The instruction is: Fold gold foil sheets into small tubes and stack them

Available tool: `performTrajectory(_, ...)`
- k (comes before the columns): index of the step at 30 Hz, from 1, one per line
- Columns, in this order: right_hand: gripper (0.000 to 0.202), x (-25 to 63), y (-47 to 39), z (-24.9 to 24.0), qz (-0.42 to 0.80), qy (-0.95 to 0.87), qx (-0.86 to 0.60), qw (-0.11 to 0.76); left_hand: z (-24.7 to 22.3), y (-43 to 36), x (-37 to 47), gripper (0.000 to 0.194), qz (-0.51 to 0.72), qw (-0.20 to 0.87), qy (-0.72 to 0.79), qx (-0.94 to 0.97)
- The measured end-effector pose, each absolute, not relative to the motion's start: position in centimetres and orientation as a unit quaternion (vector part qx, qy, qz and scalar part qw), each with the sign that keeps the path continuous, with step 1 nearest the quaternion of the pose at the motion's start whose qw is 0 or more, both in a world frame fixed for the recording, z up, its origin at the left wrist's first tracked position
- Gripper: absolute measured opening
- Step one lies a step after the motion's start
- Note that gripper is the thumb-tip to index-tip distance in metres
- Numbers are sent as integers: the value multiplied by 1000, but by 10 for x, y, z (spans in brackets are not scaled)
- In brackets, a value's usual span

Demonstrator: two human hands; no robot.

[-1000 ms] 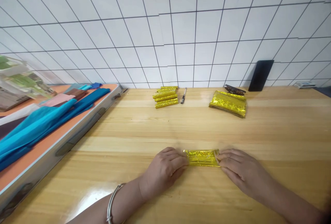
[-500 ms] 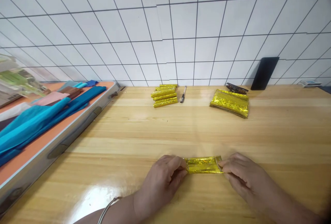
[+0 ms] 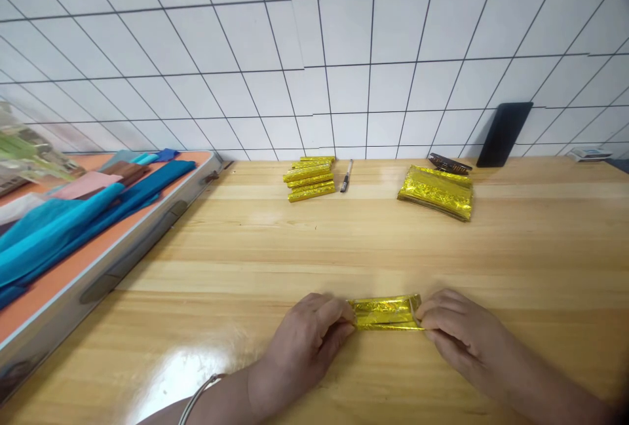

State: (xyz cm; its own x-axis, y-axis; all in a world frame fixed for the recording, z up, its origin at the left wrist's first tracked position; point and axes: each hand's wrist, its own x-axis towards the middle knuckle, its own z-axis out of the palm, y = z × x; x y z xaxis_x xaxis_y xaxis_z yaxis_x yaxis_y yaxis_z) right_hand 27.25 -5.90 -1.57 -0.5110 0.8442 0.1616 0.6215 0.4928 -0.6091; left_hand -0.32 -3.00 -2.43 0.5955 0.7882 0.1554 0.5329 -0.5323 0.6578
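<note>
A piece of shiny gold foil paper (image 3: 384, 312) lies low over the wooden table, its long edges folded up toward the middle. My left hand (image 3: 310, 336) pinches its left end between thumb and fingers. At the right end, the thumb and fingers of my right hand (image 3: 464, 336) close on the foil paper's edge. The fingertips hide both ends. Farther back lies a stack of flat gold foil paper (image 3: 436, 194). Several narrow gold foil rolls (image 3: 310, 179) are heaped to its left.
A pen (image 3: 346, 176) lies beside the rolls. Behind the foil stack sits a dark hair clip (image 3: 449, 164), and a black phone (image 3: 504, 135) leans against the tiled wall. On the left, an orange-topped surface (image 3: 170, 192) bears folded blue, pink and brown sheets.
Both hands keep their pinch on the foil paper, which has hardly moved. The view has shifted slightly, so the background sits a little higher and further left.
</note>
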Motion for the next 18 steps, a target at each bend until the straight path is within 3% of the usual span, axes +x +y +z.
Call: performTrajectory(18, 16, 272, -55, -20, 247, -761, -552, 236, -17, -37, 10, 4, 242, 319, 492, 773)
